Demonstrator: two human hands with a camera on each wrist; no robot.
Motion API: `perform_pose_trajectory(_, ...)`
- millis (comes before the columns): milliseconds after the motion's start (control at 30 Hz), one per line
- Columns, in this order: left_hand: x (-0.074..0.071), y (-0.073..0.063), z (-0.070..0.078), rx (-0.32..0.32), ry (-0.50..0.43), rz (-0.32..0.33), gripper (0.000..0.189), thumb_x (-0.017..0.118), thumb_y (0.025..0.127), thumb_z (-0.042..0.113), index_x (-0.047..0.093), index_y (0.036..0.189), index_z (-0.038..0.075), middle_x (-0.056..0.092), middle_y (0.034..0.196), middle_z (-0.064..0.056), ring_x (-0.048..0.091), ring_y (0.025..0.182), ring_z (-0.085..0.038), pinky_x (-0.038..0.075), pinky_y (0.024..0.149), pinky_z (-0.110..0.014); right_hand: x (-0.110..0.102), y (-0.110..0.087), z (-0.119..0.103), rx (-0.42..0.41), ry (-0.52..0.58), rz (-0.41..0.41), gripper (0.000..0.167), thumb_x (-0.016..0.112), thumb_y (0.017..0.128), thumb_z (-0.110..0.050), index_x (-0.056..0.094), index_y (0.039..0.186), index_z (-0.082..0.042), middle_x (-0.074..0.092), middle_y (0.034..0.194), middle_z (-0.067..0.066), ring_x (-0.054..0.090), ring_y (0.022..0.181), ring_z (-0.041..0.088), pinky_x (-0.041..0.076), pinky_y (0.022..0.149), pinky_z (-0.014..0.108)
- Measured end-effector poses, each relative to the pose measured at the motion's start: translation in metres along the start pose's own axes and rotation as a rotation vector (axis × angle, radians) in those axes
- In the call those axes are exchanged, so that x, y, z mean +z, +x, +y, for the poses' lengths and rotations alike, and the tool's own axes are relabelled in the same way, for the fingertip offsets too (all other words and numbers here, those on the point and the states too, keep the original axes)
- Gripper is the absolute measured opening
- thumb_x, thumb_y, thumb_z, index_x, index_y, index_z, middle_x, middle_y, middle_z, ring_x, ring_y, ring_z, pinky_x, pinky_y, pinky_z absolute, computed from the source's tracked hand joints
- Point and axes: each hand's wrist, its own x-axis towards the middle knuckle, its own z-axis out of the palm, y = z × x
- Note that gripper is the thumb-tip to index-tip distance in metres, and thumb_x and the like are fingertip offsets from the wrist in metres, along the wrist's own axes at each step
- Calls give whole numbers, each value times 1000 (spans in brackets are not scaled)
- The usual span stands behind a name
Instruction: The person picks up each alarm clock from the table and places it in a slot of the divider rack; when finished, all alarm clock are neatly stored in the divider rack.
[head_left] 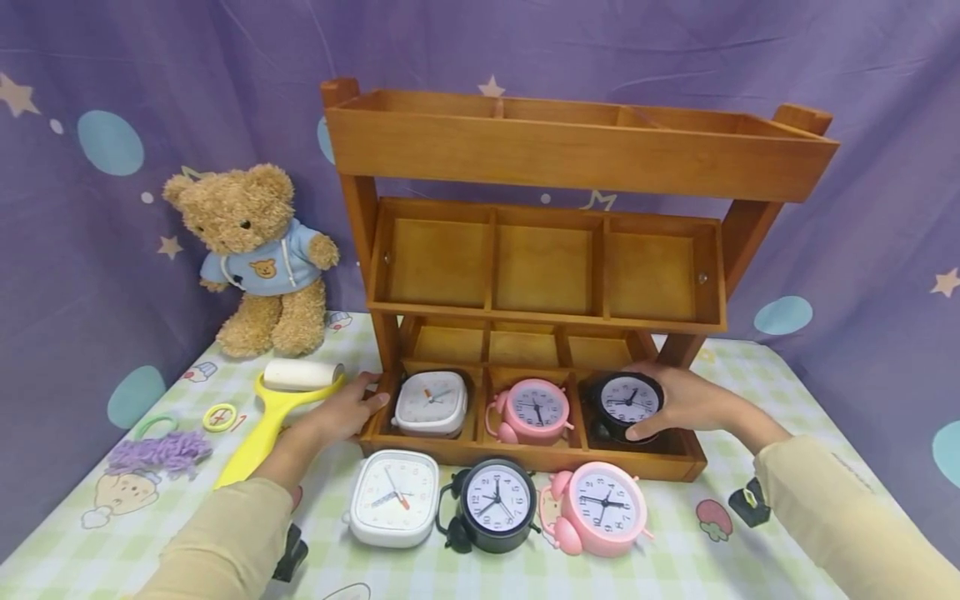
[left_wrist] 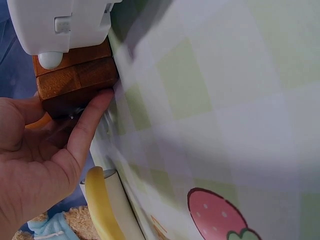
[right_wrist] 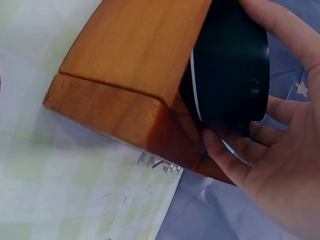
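My right hand [head_left: 693,400] grips a black alarm clock [head_left: 632,398] in the right compartment of a wooden rack's lowest front tray [head_left: 525,457]. In the right wrist view the fingers wrap the clock's dark round body [right_wrist: 232,65], which is partly inside the tray. My left hand [head_left: 347,412] rests against the tray's left end; in the left wrist view one straight finger lies along its bottom corner [left_wrist: 80,80]. A white square clock [head_left: 431,402] sits in the left compartment and a pink twin-bell alarm clock [head_left: 536,408] in the middle one.
In front of the tray stand a white clock [head_left: 395,500], a black alarm clock [head_left: 497,504] and a pink one [head_left: 602,508]. At left are a yellow-handled lint roller [head_left: 273,412], a purple scrunchie [head_left: 161,452] and a teddy bear [head_left: 258,258]. The rack's upper tray [head_left: 577,158] overhangs the work.
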Motion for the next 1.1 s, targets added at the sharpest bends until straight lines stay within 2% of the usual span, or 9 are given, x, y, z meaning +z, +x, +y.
perform_pose_trajectory(200, 0, 0, 1, -17, -23, -13, 50, 42, 110, 13, 28, 149, -14, 33, 147, -44, 46, 128, -55, 60, 81, -51, 4, 4, 1, 21, 11, -52, 96, 92, 70, -43, 50, 140, 7, 65, 124, 14, 61, 112, 31, 48, 100, 57)
perform_pose_trajectory(400, 1, -1, 2, -21, -31, -10, 49, 42, 109, 12, 28, 149, -14, 38, 142, -44, 49, 125, -55, 60, 78, -50, 4, 5, 2, 34, 12, -80, 96, 92, 71, -41, 48, 141, 10, 64, 124, 15, 61, 111, 30, 48, 100, 55)
perform_pose_trajectory(700, 0, -1, 2, -19, -51, -16, 50, 41, 110, 12, 27, 150, -14, 33, 147, -44, 50, 125, -54, 60, 79, -50, 4, 7, 0, 21, -46, -120, 97, 92, 71, -39, 47, 141, 11, 63, 127, 19, 59, 113, 34, 45, 102, 58)
perform_pose_trajectory(1100, 0, -1, 2, -23, -58, -16, 50, 41, 110, 12, 27, 150, -14, 33, 146, -44, 51, 124, -54, 61, 77, -50, 1, 6, -5, 21, -105, -159, 92, 89, 77, -38, 47, 143, 12, 56, 138, 28, 55, 123, 44, 42, 105, 62)
